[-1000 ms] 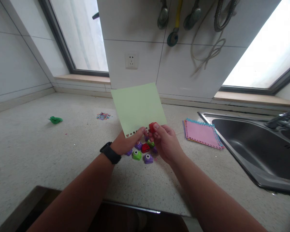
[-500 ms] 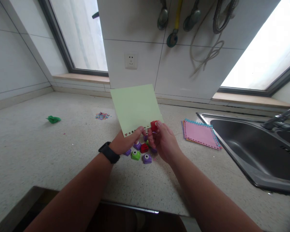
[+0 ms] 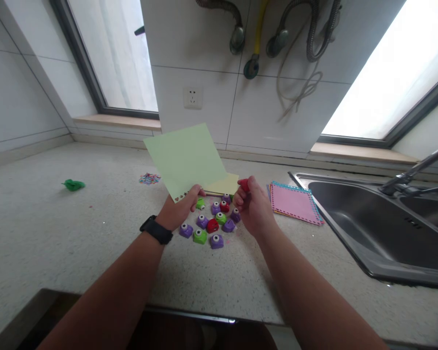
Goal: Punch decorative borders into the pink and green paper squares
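A pale green sheet of paper (image 3: 186, 155) is pinched at its lower edge by my left hand (image 3: 178, 209), which wears a black watch. Small punched shapes run along the sheet's lower left edge. Apart from the paper, my right hand (image 3: 255, 204) grips a red craft punch (image 3: 244, 184) between thumb and fingers. Between and below my hands, several craft punches lie on the counter, among them a purple punch (image 3: 216, 241), a green punch (image 3: 200, 236) and a red punch (image 3: 212, 225). Pale yellow paper (image 3: 226, 184) lies partly behind the green sheet.
To the right is a stack of punched-edge papers (image 3: 294, 201), pink on top, beside a steel sink (image 3: 372, 243) with a faucet (image 3: 416, 170). A heap of colored paper bits (image 3: 149, 178) and a crumpled green thing (image 3: 73, 184) lie at the left on the speckled counter (image 3: 124, 277).
The green sheet has moved left with my left hand and away from the red punch. My right hand has drawn apart from the paper, uncovering more punches and the yellow paper.
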The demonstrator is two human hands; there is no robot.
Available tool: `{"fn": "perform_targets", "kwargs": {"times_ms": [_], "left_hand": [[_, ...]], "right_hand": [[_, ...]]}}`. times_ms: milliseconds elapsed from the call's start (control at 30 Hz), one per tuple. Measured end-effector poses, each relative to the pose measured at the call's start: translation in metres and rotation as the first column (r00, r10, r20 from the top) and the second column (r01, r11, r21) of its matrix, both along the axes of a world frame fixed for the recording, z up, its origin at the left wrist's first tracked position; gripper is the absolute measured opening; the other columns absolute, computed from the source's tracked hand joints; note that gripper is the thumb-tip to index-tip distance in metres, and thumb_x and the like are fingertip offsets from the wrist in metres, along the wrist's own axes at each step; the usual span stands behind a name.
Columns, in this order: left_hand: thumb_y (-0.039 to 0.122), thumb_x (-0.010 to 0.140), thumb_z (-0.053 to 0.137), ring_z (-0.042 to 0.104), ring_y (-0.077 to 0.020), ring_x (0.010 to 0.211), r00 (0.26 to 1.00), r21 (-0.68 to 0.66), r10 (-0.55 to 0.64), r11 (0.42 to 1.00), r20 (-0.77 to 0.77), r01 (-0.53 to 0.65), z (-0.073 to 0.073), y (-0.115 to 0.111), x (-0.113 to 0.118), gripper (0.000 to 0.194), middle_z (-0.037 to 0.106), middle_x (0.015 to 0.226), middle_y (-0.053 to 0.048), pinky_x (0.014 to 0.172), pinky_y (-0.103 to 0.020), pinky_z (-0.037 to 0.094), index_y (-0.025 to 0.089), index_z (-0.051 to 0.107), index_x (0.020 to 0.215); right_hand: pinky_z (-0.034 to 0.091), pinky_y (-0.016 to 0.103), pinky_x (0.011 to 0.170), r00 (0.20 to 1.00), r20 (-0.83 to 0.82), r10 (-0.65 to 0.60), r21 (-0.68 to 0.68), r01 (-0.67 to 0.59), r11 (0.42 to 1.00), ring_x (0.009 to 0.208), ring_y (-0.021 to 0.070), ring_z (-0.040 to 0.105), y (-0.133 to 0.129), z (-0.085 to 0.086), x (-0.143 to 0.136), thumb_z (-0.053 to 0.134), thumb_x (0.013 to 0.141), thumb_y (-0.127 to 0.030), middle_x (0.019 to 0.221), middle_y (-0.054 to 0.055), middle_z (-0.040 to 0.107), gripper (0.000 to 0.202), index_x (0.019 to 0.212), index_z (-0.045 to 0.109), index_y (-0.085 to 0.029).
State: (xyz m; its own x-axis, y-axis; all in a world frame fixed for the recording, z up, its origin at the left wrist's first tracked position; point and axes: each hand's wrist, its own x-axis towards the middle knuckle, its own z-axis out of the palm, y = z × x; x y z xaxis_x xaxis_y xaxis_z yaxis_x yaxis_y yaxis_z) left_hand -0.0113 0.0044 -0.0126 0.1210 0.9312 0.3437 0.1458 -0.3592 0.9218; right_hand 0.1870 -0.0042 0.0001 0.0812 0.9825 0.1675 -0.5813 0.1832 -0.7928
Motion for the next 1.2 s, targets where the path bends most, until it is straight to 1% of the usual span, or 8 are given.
{"fn": "perform_targets", "kwargs": {"times_ms": [167, 367, 500, 667, 900, 1033, 1133, 1200], "left_hand": [[0.046, 0.097, 0.045, 0.042, -0.0112, 0.047, 1.000, -0.003, -0.007, 1.000, 0.013, 0.007, -0.0021, 0.0012, 0.0002, 0.038, 0.041, 0.050, 0.006, 0.054, -0.026, 0.039, 0.018, 0.064, 0.078], [0.045, 0.096, 0.046, 0.042, -0.0109, 0.046, 1.000, -0.021, 0.001, 1.000, -0.004, -0.001, -0.0022, 0.0007, 0.0018, 0.037, 0.040, 0.050, 0.006, 0.054, -0.025, 0.038, 0.019, 0.064, 0.077], [0.041, 0.094, 0.047, 0.042, -0.0109, 0.046, 0.999, -0.020, -0.042, 0.999, 0.016, 0.042, 0.0000, -0.0036, 0.0048, 0.034, 0.039, 0.051, 0.007, 0.054, -0.025, 0.039, 0.019, 0.063, 0.076], [0.042, 0.094, 0.047, 0.043, -0.0113, 0.047, 0.997, 0.001, -0.080, 0.997, 0.002, 0.080, 0.0027, -0.0072, 0.0064, 0.033, 0.041, 0.052, 0.006, 0.056, -0.025, 0.040, 0.019, 0.064, 0.077], [0.043, 0.096, 0.046, 0.042, -0.0110, 0.046, 0.998, 0.007, -0.069, 0.998, 0.000, 0.069, 0.0004, -0.0047, 0.0051, 0.034, 0.040, 0.052, 0.007, 0.055, -0.025, 0.039, 0.019, 0.063, 0.078], [0.044, 0.096, 0.045, 0.042, -0.0111, 0.046, 0.998, 0.008, -0.065, 0.998, 0.000, 0.065, -0.0016, -0.0039, 0.0052, 0.035, 0.040, 0.052, 0.007, 0.054, -0.025, 0.039, 0.019, 0.063, 0.079], [0.045, 0.096, 0.045, 0.042, -0.0113, 0.047, 0.998, 0.006, -0.057, 0.998, 0.005, 0.057, -0.0019, -0.0039, 0.0053, 0.035, 0.040, 0.052, 0.006, 0.054, -0.025, 0.040, 0.019, 0.062, 0.078], [0.045, 0.096, 0.045, 0.042, -0.0115, 0.046, 0.998, 0.004, -0.054, 0.999, 0.018, 0.054, -0.0016, -0.0040, 0.0054, 0.036, 0.040, 0.052, 0.006, 0.055, -0.026, 0.040, 0.019, 0.062, 0.078]], "right_hand": [[0.024, 0.022, 0.042, 0.999, 0.026, -0.039, 0.037, 0.038, 0.999, 0.046, 0.0071, 0.036, 0.0009, -0.0018, 0.0007, 0.071, 0.083, -0.046, 0.055, -0.008, 0.036, 0.029, 0.078, 0.058, -0.020], [0.026, 0.022, 0.042, 0.999, 0.036, 0.023, 0.024, -0.024, 0.999, 0.045, 0.0071, 0.036, -0.0031, 0.0021, -0.0022, 0.066, 0.086, -0.052, 0.054, -0.008, 0.036, 0.034, 0.078, 0.059, -0.019], [0.026, 0.022, 0.043, 0.997, 0.077, -0.017, 0.064, 0.012, 0.998, 0.045, 0.0068, 0.035, -0.0047, 0.0040, -0.0031, 0.070, 0.084, -0.049, 0.054, -0.008, 0.035, 0.033, 0.077, 0.058, -0.020], [0.027, 0.023, 0.043, 0.999, 0.038, 0.033, -0.003, -0.033, 0.999, 0.046, 0.0077, 0.036, -0.0032, 0.0025, -0.0024, 0.063, 0.086, -0.057, 0.056, -0.007, 0.038, 0.037, 0.081, 0.058, -0.021], [0.025, 0.023, 0.043, 0.995, 0.083, -0.049, 0.108, 0.040, 0.993, 0.047, 0.0074, 0.033, -0.0047, 0.0040, -0.0018, 0.067, 0.086, -0.047, 0.056, -0.007, 0.035, 0.029, 0.076, 0.058, -0.021], [0.026, 0.023, 0.043, 0.998, 0.064, 0.016, 0.062, -0.020, 0.998, 0.047, 0.0079, 0.035, -0.0060, 0.0046, -0.0021, 0.064, 0.087, -0.051, 0.056, -0.007, 0.038, 0.031, 0.080, 0.058, -0.021], [0.026, 0.022, 0.043, 0.994, 0.106, -0.039, 0.102, 0.029, 0.994, 0.047, 0.0073, 0.034, -0.0051, 0.0045, -0.0016, 0.068, 0.085, -0.047, 0.054, -0.008, 0.036, 0.029, 0.078, 0.057, -0.021], [0.027, 0.022, 0.044, 0.992, 0.111, -0.053, 0.090, 0.043, 0.995, 0.047, 0.0076, 0.035, -0.0043, 0.0040, -0.0005, 0.068, 0.084, -0.049, 0.056, -0.008, 0.037, 0.030, 0.079, 0.057, -0.022]]}}
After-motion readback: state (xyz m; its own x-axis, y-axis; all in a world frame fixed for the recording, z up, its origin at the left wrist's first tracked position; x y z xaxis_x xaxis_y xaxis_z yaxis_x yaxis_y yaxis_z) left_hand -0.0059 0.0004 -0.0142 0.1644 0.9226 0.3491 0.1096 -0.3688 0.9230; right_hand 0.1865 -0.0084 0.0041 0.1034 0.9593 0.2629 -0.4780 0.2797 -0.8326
